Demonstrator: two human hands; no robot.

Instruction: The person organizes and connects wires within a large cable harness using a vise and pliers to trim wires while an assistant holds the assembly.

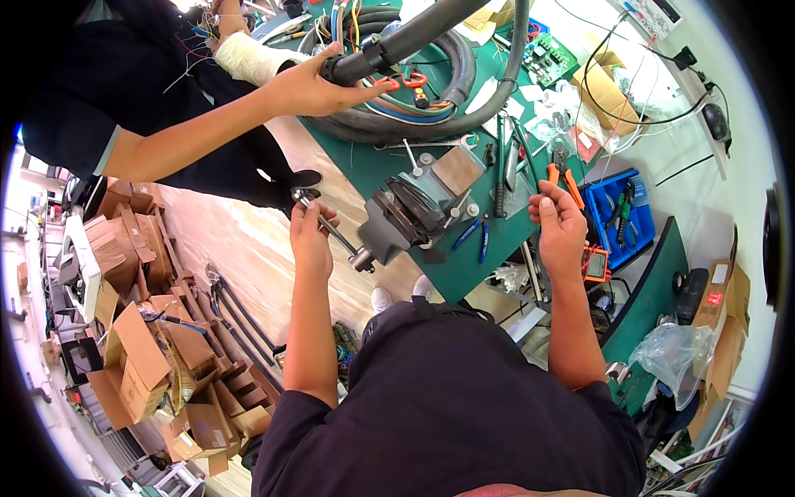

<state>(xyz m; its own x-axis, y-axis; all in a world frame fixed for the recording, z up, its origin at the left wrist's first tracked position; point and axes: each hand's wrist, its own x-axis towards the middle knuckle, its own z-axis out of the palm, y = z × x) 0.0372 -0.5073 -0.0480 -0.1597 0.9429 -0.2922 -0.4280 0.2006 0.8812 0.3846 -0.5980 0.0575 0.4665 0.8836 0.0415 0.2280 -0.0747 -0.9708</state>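
Observation:
My left hand (310, 235) is wrapped round the metal handle bar (338, 234) of a bench vise (414, 207), near the bar's upper end. The vise sits at the corner of a green workbench (364, 178), its jaws beside a dark piece whose kind I cannot make out. Palm up, my right hand (560, 225) hovers with loosely curled fingers and nothing visible in it. Close beside it lies a cutter with orange handles (570, 178). Left of that hand, small blue-handled pliers (474, 236) rest on the bench.
At upper left a co-worker's hand (323, 87) holds a thick black cable (397, 45), coiled across the bench. A blue tool tray (621, 219), an orange multimeter (595, 263) and a green circuit board (551, 60) lie to the right. Cardboard boxes (137, 373) crowd the floor at left.

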